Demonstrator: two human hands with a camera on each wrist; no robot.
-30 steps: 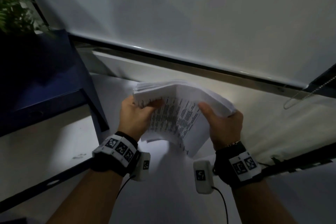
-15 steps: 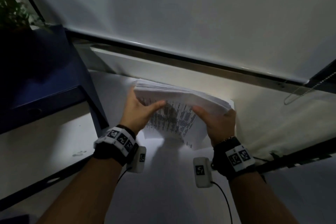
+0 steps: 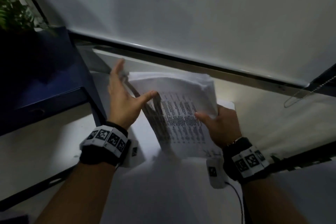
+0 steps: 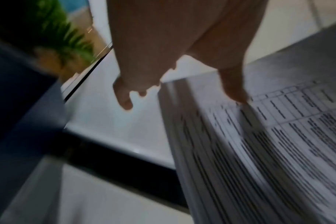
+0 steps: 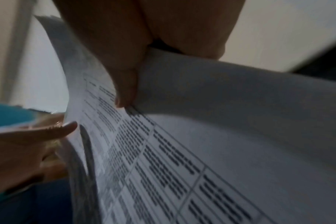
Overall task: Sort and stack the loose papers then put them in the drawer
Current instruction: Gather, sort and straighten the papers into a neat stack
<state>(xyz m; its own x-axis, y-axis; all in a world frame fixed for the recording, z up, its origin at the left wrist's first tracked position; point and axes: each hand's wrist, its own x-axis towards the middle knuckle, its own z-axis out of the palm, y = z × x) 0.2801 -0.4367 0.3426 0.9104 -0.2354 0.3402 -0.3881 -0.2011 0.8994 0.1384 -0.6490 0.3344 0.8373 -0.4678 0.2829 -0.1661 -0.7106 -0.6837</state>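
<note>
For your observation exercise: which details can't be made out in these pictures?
- Printed text on the paper stack: motion blur, every view.
- Right hand fingers: hidden behind the stack, head view.
- Left hand fingertips: blurred, head view.
- A drawer: none recognisable in any view.
- Plant: cut off by the frame edge.

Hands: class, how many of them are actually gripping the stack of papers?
1. The right hand grips the papers at their right edge. The left hand is spread open, only its thumb at the fanning sheets.
</note>
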